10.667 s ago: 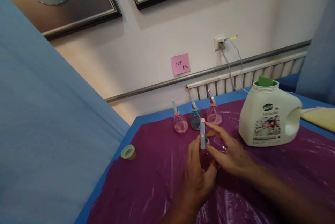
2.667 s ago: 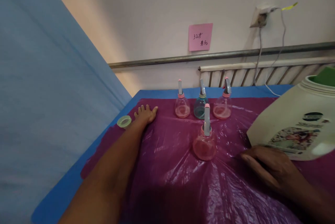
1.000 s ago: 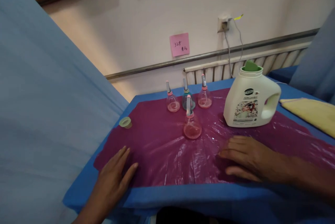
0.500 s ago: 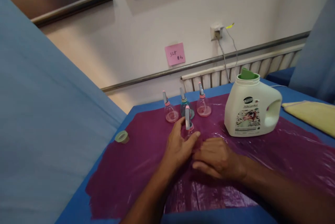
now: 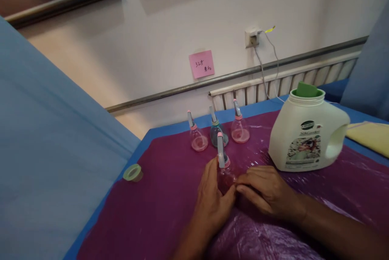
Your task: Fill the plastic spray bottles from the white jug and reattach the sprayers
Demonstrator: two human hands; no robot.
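Note:
A clear spray bottle (image 5: 227, 170) with a pink collar and grey trigger head stands on the purple plastic sheet (image 5: 164, 179). My left hand (image 5: 212, 199) curls round its left and near sides. At its lower right my right hand (image 5: 269, 191) is closed in a pinch, fingertips close to the bottle; what they hold, if anything, is hidden. Behind stand a left pink-collared spray bottle (image 5: 199, 142), a teal spray bottle (image 5: 214, 132) partly covered by the front one, and a right pink-collared spray bottle (image 5: 240, 133). The outer two contain some pink liquid.
A large white detergent jug (image 5: 281, 142) with a green piece in its mouth stands to the right. A small pale green cap (image 5: 133, 173) lies at the left. Beyond the jug is a yellow cloth (image 5: 369, 136). A blue curtain (image 5: 54, 150) hangs along the left side.
The view has shifted, and both hands and the front bottle sit lower in it. My right fingertips are now closer to the bottle's side. My left hand still holds the bottle.

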